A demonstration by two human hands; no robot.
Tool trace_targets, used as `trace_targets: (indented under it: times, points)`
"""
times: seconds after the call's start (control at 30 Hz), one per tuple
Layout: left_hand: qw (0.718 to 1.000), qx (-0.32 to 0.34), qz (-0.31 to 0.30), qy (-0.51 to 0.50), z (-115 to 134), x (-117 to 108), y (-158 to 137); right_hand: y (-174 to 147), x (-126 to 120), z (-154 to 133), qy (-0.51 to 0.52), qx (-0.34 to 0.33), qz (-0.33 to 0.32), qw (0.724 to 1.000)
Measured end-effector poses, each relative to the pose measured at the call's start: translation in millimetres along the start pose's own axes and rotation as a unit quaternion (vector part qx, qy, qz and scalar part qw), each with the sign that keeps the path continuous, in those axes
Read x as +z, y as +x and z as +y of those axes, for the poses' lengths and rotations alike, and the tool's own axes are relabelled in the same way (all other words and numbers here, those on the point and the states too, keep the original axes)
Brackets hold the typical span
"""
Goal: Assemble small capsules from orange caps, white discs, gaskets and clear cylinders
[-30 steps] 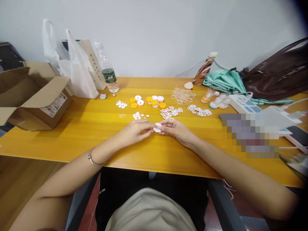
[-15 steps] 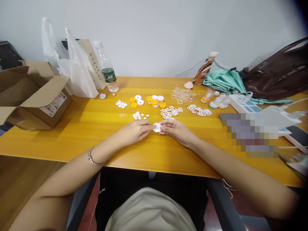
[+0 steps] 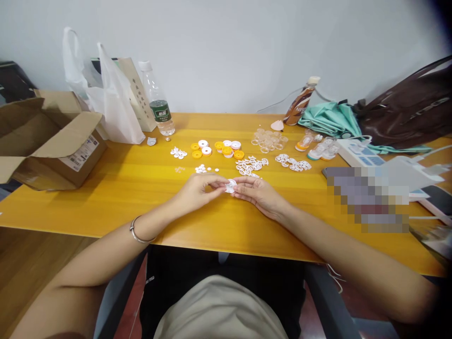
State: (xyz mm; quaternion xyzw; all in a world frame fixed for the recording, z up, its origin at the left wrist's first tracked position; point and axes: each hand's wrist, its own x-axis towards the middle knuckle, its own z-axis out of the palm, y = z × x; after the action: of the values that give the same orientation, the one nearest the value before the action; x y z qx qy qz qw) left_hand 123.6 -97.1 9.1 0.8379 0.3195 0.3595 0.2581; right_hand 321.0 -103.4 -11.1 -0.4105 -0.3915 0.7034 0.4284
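Observation:
Between my two hands is a small round white plastic piece [image 3: 230, 186], held just above the table near its middle. My left hand [image 3: 202, 192] pinches its left edge between thumb and fingers. My right hand [image 3: 259, 193] grips the right edge with thumb and forefinger. Just beyond the fingers lie white openwork plastic pieces [image 3: 250, 165] and a cluster of tiny white discs [image 3: 202, 169]. Farther back are orange and white round caps [image 3: 228, 148]. The fingertips hide part of the held piece.
Clear plastic cups [image 3: 270, 140] lie behind, with more white openwork pieces [image 3: 293, 162] to the right. An open cardboard box [image 3: 83, 165] and a water bottle [image 3: 160, 110] stand at left. A brown drink bottle [image 3: 300, 103], a power strip [image 3: 360, 153] and a blurred-out phone [image 3: 332, 174] are at right.
My left hand has gone from touching the white piece with a fingertip to pinching its left edge between thumb and fingers. The piece has tilted slightly; my right hand keeps its grip.

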Motion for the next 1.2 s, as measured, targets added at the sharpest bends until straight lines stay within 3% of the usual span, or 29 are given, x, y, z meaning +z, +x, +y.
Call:
trace_targets:
  times: [0.1, 0.17, 0.3, 0.43, 0.67, 1.2]
  points:
    - [1.000, 0.013, 0.022, -0.005, -3, 4, -1, -1, 1, 1, 0.014, -0.003, -0.007, 1.000]
    - [0.995, 0.074, 0.036, 0.049, -5, 5, -1, -2, 1, 2, 0.020, -0.004, -0.016, 1.000]
    - [0.954, 0.209, 0.061, 0.206, -10, 5, -2, -5, 2, 3, 0.017, -0.003, -0.049, 0.999]
    - [0.917, 0.283, 0.051, 0.277, -15, 5, -3, -6, 2, 4, 0.015, -0.006, -0.066, 0.998]
    - [0.900, 0.305, 0.028, 0.311, -15, 5, -6, -6, 2, 3, 0.026, -0.003, -0.046, 0.999]
    - [0.932, 0.261, 0.024, 0.250, -16, 2, -6, -7, 3, 2, 0.025, 0.012, -0.014, 1.000]
